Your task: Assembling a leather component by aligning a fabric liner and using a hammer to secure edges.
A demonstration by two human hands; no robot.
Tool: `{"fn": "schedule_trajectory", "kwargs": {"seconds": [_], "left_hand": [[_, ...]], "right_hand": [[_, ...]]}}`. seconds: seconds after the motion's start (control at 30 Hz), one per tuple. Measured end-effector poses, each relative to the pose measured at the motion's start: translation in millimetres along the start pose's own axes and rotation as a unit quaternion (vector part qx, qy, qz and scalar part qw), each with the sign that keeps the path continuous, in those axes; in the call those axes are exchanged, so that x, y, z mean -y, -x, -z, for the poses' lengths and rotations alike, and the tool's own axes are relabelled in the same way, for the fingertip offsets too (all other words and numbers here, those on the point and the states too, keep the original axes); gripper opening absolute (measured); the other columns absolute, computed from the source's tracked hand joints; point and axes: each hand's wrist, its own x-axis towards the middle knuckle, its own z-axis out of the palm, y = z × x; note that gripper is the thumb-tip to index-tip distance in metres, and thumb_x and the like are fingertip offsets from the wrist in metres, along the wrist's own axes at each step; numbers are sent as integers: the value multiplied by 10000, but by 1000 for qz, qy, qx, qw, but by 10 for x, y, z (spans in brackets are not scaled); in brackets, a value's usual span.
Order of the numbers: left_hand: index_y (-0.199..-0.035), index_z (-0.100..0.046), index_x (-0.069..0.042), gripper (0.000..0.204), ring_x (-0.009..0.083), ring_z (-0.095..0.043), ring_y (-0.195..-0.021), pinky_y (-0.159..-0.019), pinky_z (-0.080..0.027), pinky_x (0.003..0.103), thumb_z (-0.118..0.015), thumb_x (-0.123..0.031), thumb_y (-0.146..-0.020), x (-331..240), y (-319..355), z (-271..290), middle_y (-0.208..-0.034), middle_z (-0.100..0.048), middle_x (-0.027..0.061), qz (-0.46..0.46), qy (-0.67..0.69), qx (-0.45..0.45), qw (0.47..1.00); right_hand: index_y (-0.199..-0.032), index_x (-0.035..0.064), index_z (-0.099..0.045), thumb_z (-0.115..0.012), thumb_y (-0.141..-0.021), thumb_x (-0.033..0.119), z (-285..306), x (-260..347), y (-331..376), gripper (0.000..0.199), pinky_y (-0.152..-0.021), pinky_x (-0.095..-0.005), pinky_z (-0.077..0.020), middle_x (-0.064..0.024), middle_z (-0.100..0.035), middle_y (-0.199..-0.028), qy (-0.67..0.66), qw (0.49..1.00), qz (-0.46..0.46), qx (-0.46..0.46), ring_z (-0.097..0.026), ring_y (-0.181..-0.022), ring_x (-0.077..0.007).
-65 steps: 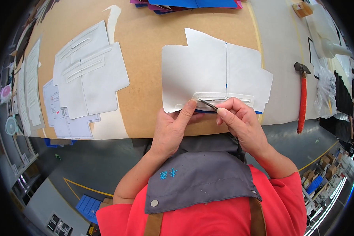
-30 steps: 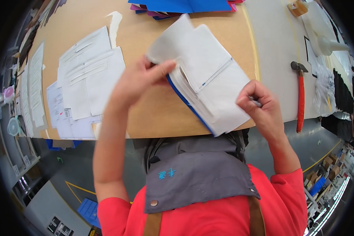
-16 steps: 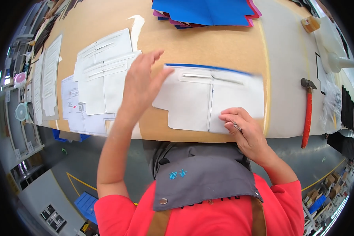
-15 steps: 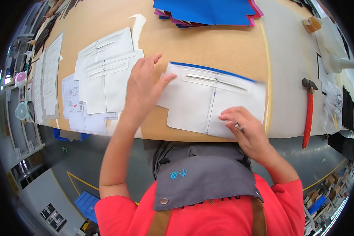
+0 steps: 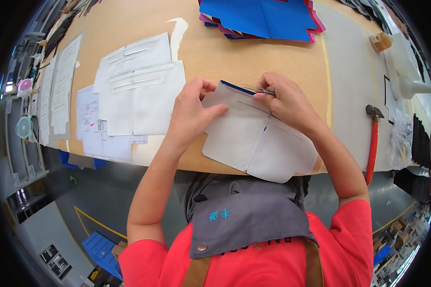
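Brown table (image 5: 201, 55). White sheets (image 5: 151, 107) left of left hand (image 5: 191, 109). Left thumb on panel (image 5: 254, 138), fingers curled at its edge; can't tell if it's pinched. Panel sits between hands, near end past table edge. Right hand (image 5: 287, 100) pinches tool (image 5: 266, 91), tips by blue strip (image 5: 234, 87). Hammer (image 5: 372, 138) right of that. I'd steady the panel, keep tips shallow.
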Motion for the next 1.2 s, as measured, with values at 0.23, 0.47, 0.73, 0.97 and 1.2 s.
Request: {"fn": "schedule_trajectory", "kwargs": {"seconds": [0.23,0.47,0.73,0.97,1.2], "left_hand": [[-1114,-714,28,359,151,-723,-868,-774,-582,285,-856,-134,-828,-101,1,-5,-1011,-755,109,128,247,161,947],[-1127,-734,8,330,121,-711,-870,-792,-579,295,-845,-110,-839,-127,120,15,-1005,-762,71,169,331,201,906],[-1145,-734,-5,332,91,-693,-908,-817,-563,274,-833,-119,-850,-89,156,-17,-1032,-754,38,177,369,261,874],[-1174,-715,7,369,145,-714,-945,-826,-585,306,-838,-104,-845,-153,147,-104,-1102,-748,88,220,375,236,869],[-1161,-727,16,356,138,-711,-929,-799,-579,294,-832,-117,-849,-146,121,-123,-1073,-754,92,204,374,250,870]], "right_hand": [[-988,2,-639,-683,-945,142,13,88,84,153,-759,-432,-502,-181,-702,-911,-68,997,28,-15,-662,-858,-363],[-1019,40,-649,-688,-928,85,-3,132,165,109,-720,-383,-501,-152,-696,-895,-94,995,27,-21,-656,-812,-330],[-1038,38,-641,-679,-901,55,-109,35,212,144,-742,-405,-505,-135,-691,-932,-108,992,55,-41,-651,-849,-335],[-1183,16,-649,-660,-971,114,65,158,448,234,-779,-385,-511,-144,-664,-905,-29,989,60,-129,-642,-855,-346],[-1218,-11,-706,-729,-961,163,368,157,646,312,-795,-272,-512,-69,-694,-972,-141,986,-61,61,-641,-875,-129]]}}
